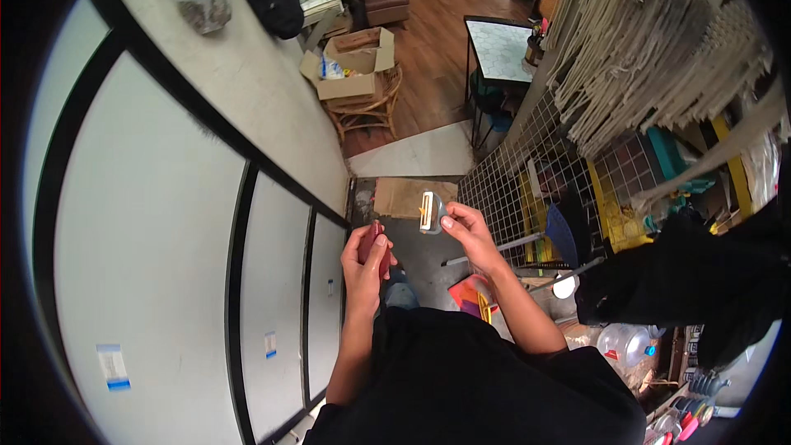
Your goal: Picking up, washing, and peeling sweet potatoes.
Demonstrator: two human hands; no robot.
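Observation:
My left hand (363,269) is closed around a dark red, tapered root vegetable (371,244), which looks like a sweet potato. Its narrow end points up and away from me, and my thumb lies along its side. In my right hand (474,238) is a grey peeler (438,210) with a wide blade head, pinched at its right side between thumb and fingers. A small orange scrap clings by the blade. Peeler and vegetable are apart, held in the air in front of my body.
White panels in black frames (148,210) line the left. On the right stand a wire grid (494,198), hanging macrame cords (624,43) and a dustpan (473,293). Flattened cardboard (401,196) lies ahead. Beyond it, a cardboard box (349,86) rests on a rattan stool (364,117) near a tiled table (500,46).

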